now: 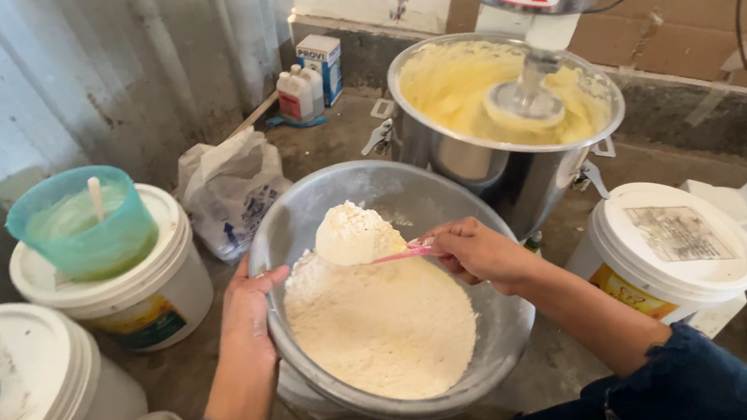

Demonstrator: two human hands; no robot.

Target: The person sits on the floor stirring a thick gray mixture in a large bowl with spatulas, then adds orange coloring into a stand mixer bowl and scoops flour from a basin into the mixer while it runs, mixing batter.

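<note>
We see the stand mixer's steel bowl (513,146) at one o'clock, filled with pale yellow batter (453,88), its beater (524,99) sunk into the mix. At the centre sits the wide metal basin (301,217), tilted a little and holding a heap of white flour (383,323). White lidded buckets ring the scene: one at nine o'clock (140,296) carrying a teal plastic cup (83,224) on its lid, another at eight o'clock (31,398), and a third at three o'clock (674,249) just beside the mixer bowl. A white plastic bag (230,187) lies at eleven o'clock, with small white bottles (300,94) and a blue-and-white carton (321,60) behind it by the wall. Our left hand (247,323) has its grip clenched on the basin's rim at the nine o'clock side, thumb over the edge. Our right hand (478,250) grasps the pink handle of a scoop (358,234), fingers closed round it. The scoop is heaped with flour and hangs above the flour heap, inside the basin's upper half, pointing toward nine o'clock.
</note>
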